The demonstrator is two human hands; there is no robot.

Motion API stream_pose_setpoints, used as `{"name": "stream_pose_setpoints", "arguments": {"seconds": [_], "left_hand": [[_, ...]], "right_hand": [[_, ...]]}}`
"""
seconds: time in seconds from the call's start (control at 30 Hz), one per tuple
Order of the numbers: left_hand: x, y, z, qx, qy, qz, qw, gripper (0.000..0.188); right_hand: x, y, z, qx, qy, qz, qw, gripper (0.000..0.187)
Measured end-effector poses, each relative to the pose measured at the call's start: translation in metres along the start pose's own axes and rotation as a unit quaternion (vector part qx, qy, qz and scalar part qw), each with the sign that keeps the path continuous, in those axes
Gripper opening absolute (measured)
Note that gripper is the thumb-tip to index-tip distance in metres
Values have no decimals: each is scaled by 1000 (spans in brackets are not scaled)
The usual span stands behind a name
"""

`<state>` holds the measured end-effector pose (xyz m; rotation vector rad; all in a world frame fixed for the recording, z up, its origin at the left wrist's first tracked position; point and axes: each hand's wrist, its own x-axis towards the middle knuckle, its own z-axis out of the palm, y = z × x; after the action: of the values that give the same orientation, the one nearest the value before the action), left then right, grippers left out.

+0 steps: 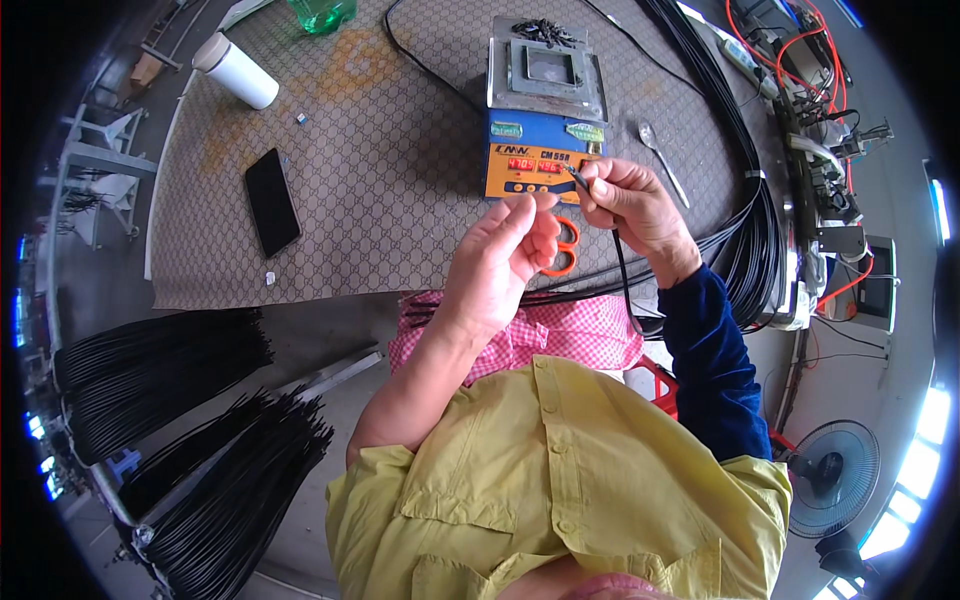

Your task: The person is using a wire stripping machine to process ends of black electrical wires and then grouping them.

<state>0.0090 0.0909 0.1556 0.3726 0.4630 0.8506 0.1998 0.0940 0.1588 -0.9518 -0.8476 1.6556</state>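
My right hand [640, 210] pinches a black cable [622, 262] near its end, between thumb and forefinger. The cable's bare tip points up and left, in front of a blue and orange heating box [545, 150] with red digits. Beside it, to the left, my left hand [500, 255] is raised with thumb and fingers curled closed; whatever lies between them, if anything, is hidden. Orange-handled scissors [562, 262] lie on the table just past my left fingers, partly covered by them. A metal plate with a square pot opening [550, 68] tops the box.
A long bundle of black cables [755, 225] curves along the table's right side. A metal spoon [662, 165] lies right of the box. On the left are a phone [272, 203] and a white bottle [236, 72]. Cable bunches [225, 490] hang at the lower left; a fan [832, 475] stands right.
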Motion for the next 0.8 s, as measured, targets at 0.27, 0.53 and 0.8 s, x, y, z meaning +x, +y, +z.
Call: {"name": "stream_pose_setpoints", "arguments": {"seconds": [0.27,0.53,0.8], "left_hand": [[6,5,9,11,2,3,1000,28],[4,6,9,8,26,-8,1000,27],[1,6,10,7,31,-9,999,27]], "right_hand": [[-4,9,0,72,-44,37,996,16],[-5,7,9,52,-9,50,997,13],[-10,8,13,23,14,22,999,12]]}}
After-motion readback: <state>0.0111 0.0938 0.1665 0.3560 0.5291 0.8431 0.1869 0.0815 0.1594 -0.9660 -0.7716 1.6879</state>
